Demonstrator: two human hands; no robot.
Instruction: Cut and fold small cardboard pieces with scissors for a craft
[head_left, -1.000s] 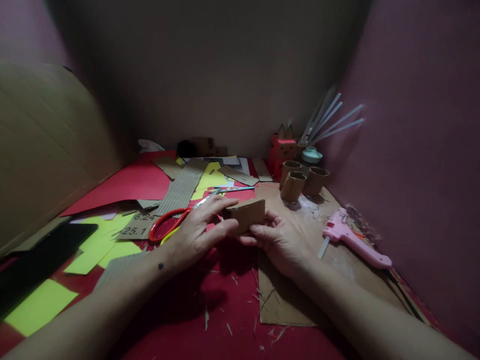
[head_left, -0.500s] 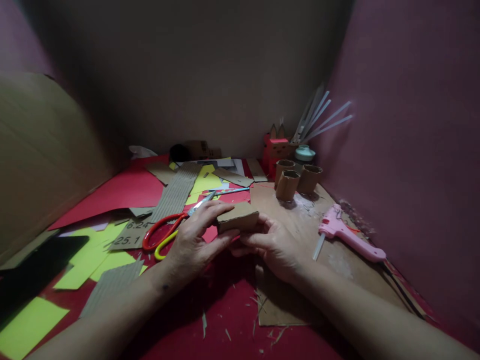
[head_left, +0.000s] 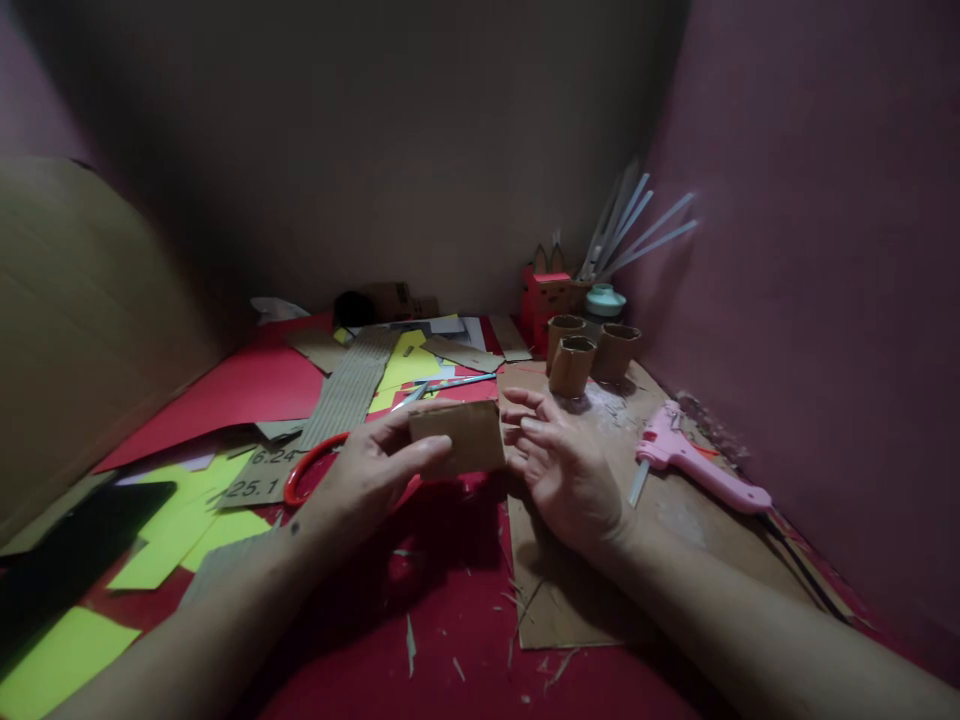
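Note:
A small brown cardboard piece [head_left: 469,440] is held up over the red tabletop, its flat face turned toward me. My left hand [head_left: 375,465] pinches it at its left side, thumb across the front and fingers behind. Close by its right edge is my right hand [head_left: 559,460], fingers loosely curled and apart; whether a fingertip touches the edge I cannot tell. Partly covered by my left hand lie scissors with a red handle [head_left: 304,475]. Beneath my right hand extends a cardboard sheet [head_left: 577,610].
A pink glue gun [head_left: 697,465] lies at right on the cardboard. Behind it stand three cardboard tubes [head_left: 572,368], a red box with ears [head_left: 545,305] and glue sticks [head_left: 637,220]. Left are yellow paper pieces [head_left: 67,655], a black flat object [head_left: 82,550] and corrugated strips [head_left: 349,385].
The cardboard piece has tilted up, showing its broad face, and shifted slightly left. My right hand has loosened from it, its fingers lifting and spreading.

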